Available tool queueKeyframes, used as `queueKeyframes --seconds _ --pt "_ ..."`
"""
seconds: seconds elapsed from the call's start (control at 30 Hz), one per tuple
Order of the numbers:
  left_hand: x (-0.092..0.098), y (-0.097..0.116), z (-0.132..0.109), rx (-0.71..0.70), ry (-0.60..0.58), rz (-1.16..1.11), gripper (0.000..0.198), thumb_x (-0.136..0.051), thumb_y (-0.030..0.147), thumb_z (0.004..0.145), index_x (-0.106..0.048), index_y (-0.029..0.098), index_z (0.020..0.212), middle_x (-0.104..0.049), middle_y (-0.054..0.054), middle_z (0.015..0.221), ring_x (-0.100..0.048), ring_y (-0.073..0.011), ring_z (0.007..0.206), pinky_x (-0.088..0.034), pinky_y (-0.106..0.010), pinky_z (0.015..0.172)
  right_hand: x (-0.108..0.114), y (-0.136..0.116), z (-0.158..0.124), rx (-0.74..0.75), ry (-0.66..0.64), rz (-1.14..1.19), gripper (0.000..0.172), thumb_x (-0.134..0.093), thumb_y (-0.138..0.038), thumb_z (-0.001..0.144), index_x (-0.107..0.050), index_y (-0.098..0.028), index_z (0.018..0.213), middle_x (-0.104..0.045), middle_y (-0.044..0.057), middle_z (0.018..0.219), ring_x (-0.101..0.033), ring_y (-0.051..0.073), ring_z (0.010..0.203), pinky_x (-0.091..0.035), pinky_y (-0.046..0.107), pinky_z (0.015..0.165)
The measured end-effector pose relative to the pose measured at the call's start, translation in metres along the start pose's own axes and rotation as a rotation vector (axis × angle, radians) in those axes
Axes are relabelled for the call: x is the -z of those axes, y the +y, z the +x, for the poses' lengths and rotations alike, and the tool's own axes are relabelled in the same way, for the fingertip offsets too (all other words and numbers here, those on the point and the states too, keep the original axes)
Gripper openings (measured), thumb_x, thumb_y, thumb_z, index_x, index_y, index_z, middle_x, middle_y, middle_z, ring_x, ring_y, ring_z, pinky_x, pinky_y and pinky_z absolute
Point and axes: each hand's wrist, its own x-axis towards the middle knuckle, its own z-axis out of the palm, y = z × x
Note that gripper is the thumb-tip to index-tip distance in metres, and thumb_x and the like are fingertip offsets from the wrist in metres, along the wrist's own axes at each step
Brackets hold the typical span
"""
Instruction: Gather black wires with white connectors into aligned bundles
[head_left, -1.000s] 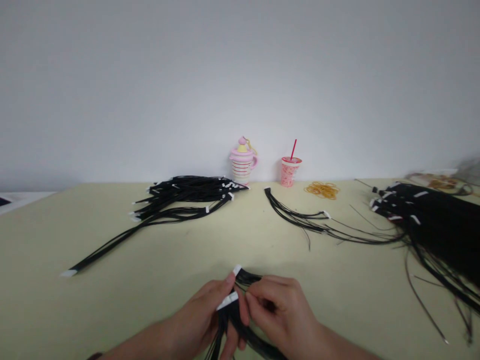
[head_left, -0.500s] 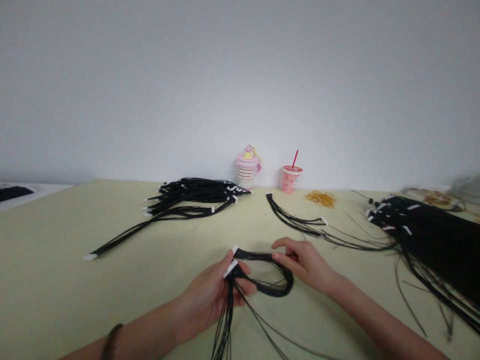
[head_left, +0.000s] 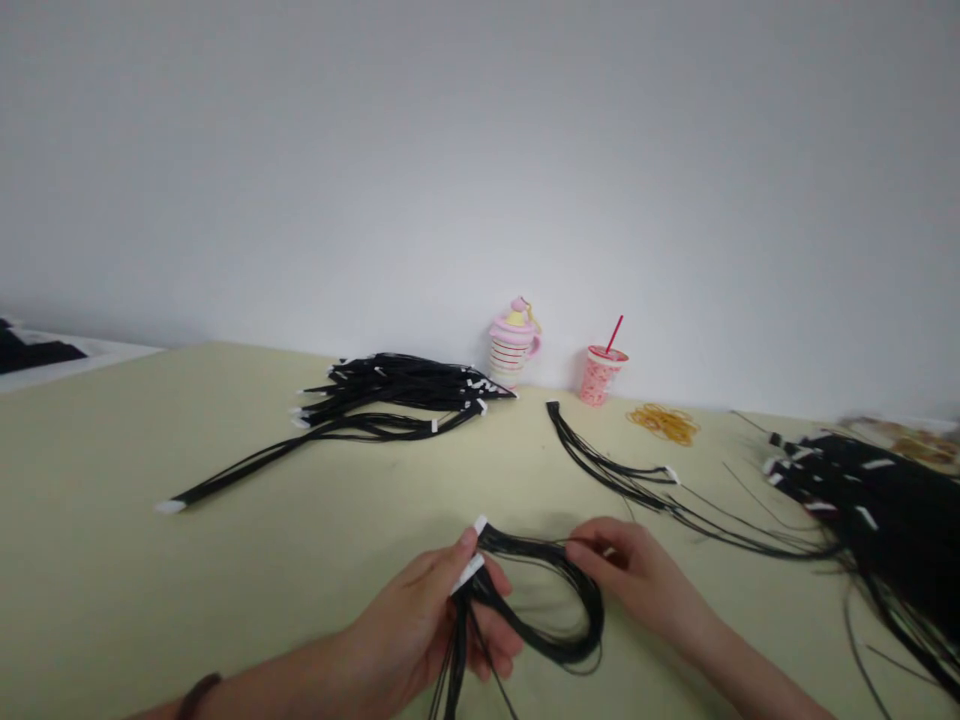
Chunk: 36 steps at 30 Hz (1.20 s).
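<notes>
A black wire harness [head_left: 581,615] with white connectors [head_left: 469,573] is bent into a loop in front of me. My left hand [head_left: 442,620] grips it at the connectors, thumb on top, with loose wires hanging down below the fingers. At the right side of the loop, my right hand [head_left: 634,565] pinches at the wires with thumb and index finger; a thin strand runs to the fingertips. A dark band [head_left: 199,694] circles my left wrist.
A pile of black harnesses [head_left: 409,380] lies at the back left, one stretched out toward the left. Behind stand a pink-lidded cup [head_left: 510,345] and a red-strawed cup [head_left: 601,372]. Yellow rubber bands [head_left: 665,423], a loose harness [head_left: 600,465] and a large wire bundle [head_left: 885,510] lie right.
My right hand has closed its fingers onto the wires and drawn slightly right and down. The loop looks wider. The whole view has tilted a little.
</notes>
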Motion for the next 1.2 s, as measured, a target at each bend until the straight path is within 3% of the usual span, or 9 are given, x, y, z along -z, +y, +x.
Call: queueKeyframes --seconds 0.13,0.17,0.23,0.37,0.63,0.8,0.97,1.1,1.2 --pt "0.002 -0.002 0.004 -0.003 0.037 -0.091 0.042 -0.041 0.053 0.083 -0.054 0.013 0.085 -0.068 -0.01 0.062 -0.061 -0.0174 0.054 -0.041 -0.026 0.054 -0.008 -0.008 -0.023 0.455 0.362 -0.353 0.029 -0.057 -0.018 0.076 -0.057 -0.014 0.105 -0.052 0.012 0.099 -0.054 0.018 0.087 -0.046 0.028 0.072" --pt "0.002 -0.003 0.004 -0.002 0.031 -0.105 0.042 -0.04 0.053 0.083 -0.054 0.013 0.086 -0.068 -0.01 0.064 -0.061 -0.0172 0.056 -0.041 -0.026 0.056 -0.01 -0.014 -0.029 0.56 0.362 -0.368 0.024 -0.057 -0.014 0.076 -0.059 -0.014 0.1 -0.054 0.01 0.091 -0.056 0.016 0.082 -0.047 0.025 0.07" --pt "0.003 -0.005 0.003 -0.004 0.01 -0.118 0.041 -0.039 0.05 0.085 -0.055 0.013 0.088 -0.068 -0.01 0.067 -0.061 -0.0169 0.061 -0.042 -0.027 0.06 -0.017 -0.024 -0.038 0.66 0.178 -0.341 0.009 -0.056 -0.01 0.076 -0.062 -0.014 0.081 -0.057 0.005 0.071 -0.055 0.01 0.062 -0.045 0.017 0.056" --pt "0.003 -0.008 0.0 -0.027 -0.012 -0.088 0.038 -0.037 0.045 0.087 -0.059 0.013 0.087 -0.069 -0.009 0.07 -0.061 -0.0174 0.066 -0.042 -0.028 0.066 -0.037 -0.03 -0.042 0.473 -0.158 -0.213 0.014 -0.053 -0.017 0.078 -0.066 -0.013 0.073 -0.06 0.004 0.061 -0.054 0.009 0.051 -0.04 0.015 0.046" --pt "0.002 -0.006 -0.002 -0.017 -0.056 -0.042 0.037 -0.036 0.043 0.088 -0.059 0.014 0.087 -0.07 -0.01 0.073 -0.062 -0.0194 0.071 -0.042 -0.032 0.073 -0.051 -0.027 -0.043 0.176 -0.223 0.033 0.019 -0.053 -0.021 0.072 -0.06 -0.011 0.058 -0.053 0.003 0.053 -0.041 0.006 0.044 -0.03 0.015 0.04" --pt "0.003 -0.006 -0.001 -0.015 -0.044 -0.047 0.037 -0.035 0.042 0.089 -0.059 0.014 0.088 -0.07 -0.01 0.074 -0.062 -0.0182 0.071 -0.042 -0.029 0.069 -0.046 -0.034 -0.042 0.287 -0.234 -0.013 0.023 -0.047 -0.019 0.074 -0.05 -0.014 0.052 -0.049 0.0 0.051 -0.04 0.007 0.046 -0.031 0.016 0.042" --pt "0.003 -0.007 -0.001 -0.027 -0.039 -0.045 0.037 -0.035 0.041 0.089 -0.06 0.014 0.087 -0.07 -0.009 0.072 -0.062 -0.0179 0.069 -0.042 -0.028 0.066 -0.044 -0.033 -0.041 0.348 -0.254 -0.07 0.023 -0.045 -0.016 0.078 -0.055 -0.014 0.057 -0.053 0.002 0.054 -0.045 0.008 0.048 -0.036 0.016 0.046" --pt "0.002 -0.006 -0.001 -0.03 -0.032 -0.032 0.038 -0.035 0.041 0.089 -0.06 0.014 0.086 -0.071 -0.01 0.073 -0.062 -0.016 0.067 -0.042 -0.026 0.064 -0.042 -0.031 -0.042 0.353 -0.298 -0.047 0.022 -0.046 -0.015 0.08 -0.065 -0.013 0.089 -0.061 0.003 0.062 -0.054 0.01 0.054 -0.043 0.017 0.055" --pt "0.003 -0.006 -0.001 -0.028 -0.037 -0.041 0.038 -0.035 0.042 0.089 -0.06 0.014 0.087 -0.071 -0.01 0.073 -0.062 -0.0164 0.067 -0.042 -0.026 0.065 -0.039 -0.032 -0.042 0.345 -0.338 -0.013 0.039 -0.046 -0.014 0.081 -0.053 -0.016 0.119 -0.066 0.005 0.081 -0.061 0.013 0.07 -0.047 0.019 0.066"
